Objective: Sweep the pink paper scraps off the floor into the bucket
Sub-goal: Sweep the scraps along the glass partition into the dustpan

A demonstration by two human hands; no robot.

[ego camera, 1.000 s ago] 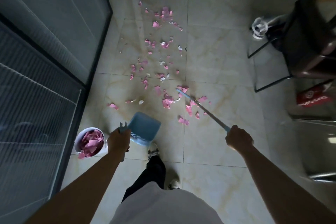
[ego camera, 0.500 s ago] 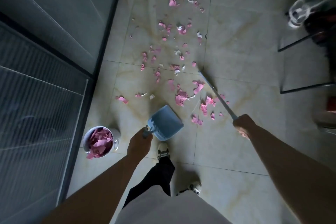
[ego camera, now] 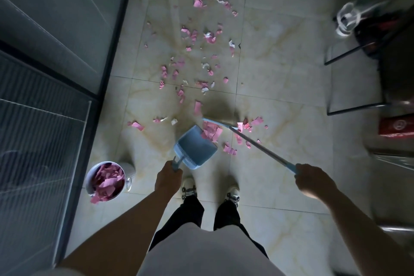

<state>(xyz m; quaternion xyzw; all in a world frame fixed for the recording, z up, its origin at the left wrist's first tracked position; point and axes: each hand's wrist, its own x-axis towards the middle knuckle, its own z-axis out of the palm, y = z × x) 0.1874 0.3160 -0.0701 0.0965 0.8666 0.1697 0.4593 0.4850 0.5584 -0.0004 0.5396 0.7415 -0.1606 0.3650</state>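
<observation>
Tiled floor [ego camera: 280,78], strewn with pink scraps [ego camera: 197,36].
Broom [ego camera: 257,143]: right hand [ego camera: 314,180] curled round handle. Dustpan [ego camera: 195,148], scraps at its lip: left hand [ego camera: 168,177] gripping handle. Bucket [ego camera: 89,177], left, part-filled with scraps.

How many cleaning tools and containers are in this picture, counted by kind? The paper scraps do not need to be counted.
Dustpan: 1, held by the left hand
Broom: 1, held by the right hand
Bucket: 1, with pink scraps inside
Total: 3
</observation>
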